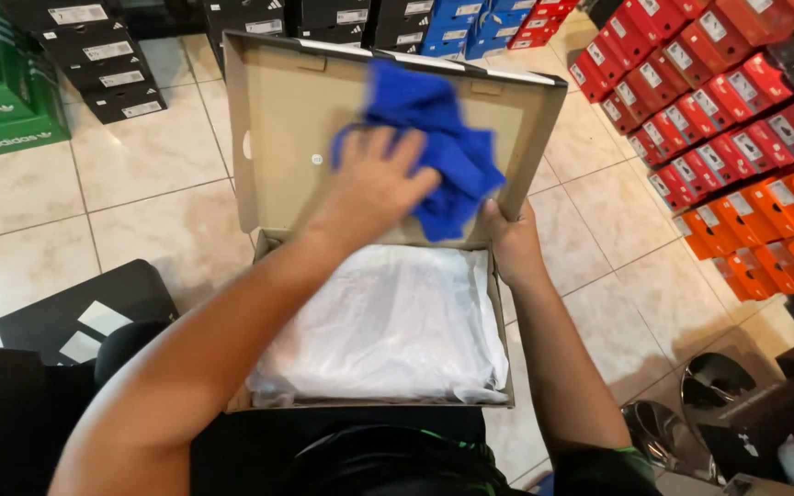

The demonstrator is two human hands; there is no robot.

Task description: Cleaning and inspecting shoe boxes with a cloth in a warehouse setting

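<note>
While our right hand [510, 241] grips the hinge corner of the open shoe box [268, 165] on our lap to steady it, our left hand [374, 184] presses the blue cloth [448, 152] flat-fingered against the raised lid, apparently wiping, above white tissue paper [388, 326].

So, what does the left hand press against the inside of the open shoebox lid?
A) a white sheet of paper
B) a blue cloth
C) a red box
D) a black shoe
B: the left hand lies flat on a blue cloth against the inside of the raised shoebox lid.
</note>
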